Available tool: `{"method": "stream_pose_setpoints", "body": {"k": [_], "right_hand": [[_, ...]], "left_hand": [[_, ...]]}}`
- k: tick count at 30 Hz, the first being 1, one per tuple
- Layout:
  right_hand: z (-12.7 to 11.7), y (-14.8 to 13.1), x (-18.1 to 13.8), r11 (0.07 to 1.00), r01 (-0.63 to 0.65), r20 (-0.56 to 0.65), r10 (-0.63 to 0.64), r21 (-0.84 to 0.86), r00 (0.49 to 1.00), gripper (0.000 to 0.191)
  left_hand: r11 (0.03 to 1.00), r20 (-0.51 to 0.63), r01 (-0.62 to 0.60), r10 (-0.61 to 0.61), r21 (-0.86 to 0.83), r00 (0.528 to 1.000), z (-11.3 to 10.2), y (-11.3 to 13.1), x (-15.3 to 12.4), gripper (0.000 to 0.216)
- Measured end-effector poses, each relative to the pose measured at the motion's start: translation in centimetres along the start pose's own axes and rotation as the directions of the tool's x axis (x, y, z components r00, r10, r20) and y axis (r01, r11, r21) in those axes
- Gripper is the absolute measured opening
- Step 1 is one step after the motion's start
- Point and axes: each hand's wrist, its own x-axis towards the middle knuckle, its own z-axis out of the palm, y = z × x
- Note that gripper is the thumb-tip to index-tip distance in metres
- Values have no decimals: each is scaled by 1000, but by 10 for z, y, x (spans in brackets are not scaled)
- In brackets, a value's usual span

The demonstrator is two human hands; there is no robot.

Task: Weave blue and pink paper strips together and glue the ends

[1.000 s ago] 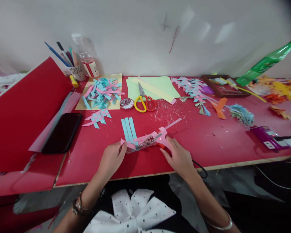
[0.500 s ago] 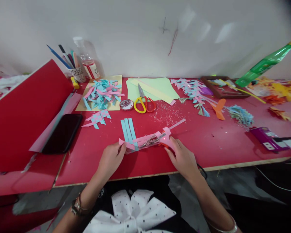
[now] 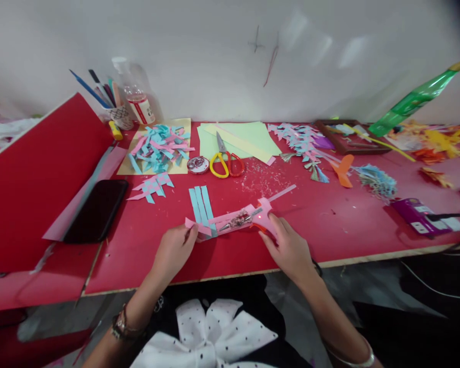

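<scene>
My right hand (image 3: pixel 289 249) is closed round a pink hot glue gun (image 3: pixel 262 219) that lies low over the red table (image 3: pixel 348 235), its metal nozzle pointing left onto a pink paper strip (image 3: pixel 230 222). My left hand (image 3: pixel 175 249) pinches the left end of that pink strip. The strip crosses three blue paper strips (image 3: pixel 201 203) lying side by side on the table. A glue stick pokes out of the gun's back toward the right.
Yellow-and-red scissors (image 3: pixel 224 162) lie on green paper (image 3: pixel 249 138). A pile of pink and blue strips (image 3: pixel 159 145) sits on yellow paper. A black phone (image 3: pixel 95 209), a red board (image 3: pixel 34 179), a pen cup (image 3: pixel 118 115), a green bottle (image 3: pixel 414 102) and a purple power strip (image 3: pixel 417 214) are around.
Almost nothing has moved. The view has shifted slightly; my right hand with the glue gun has edged a little to the right along the pink strip.
</scene>
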Motion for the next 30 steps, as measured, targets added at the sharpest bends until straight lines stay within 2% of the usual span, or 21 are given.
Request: {"method": "stream_pose_setpoints", "body": {"k": [6, 15, 30], "right_hand": [[4, -16, 5, 999, 53, 30, -52, -10, 998, 44], [4, -14, 5, 995, 85, 47, -82, -50, 995, 41], [-4, 1, 0, 994, -11, 74, 20, -111, 997, 41]], "left_hand": [[1000, 0, -4, 4, -3, 1000, 0, -1, -1, 44], [1000, 1, -8, 8, -17, 1000, 0, -1, -1, 44], [1000, -17, 3, -3, -11, 1000, 0, 1, -2, 45]]}}
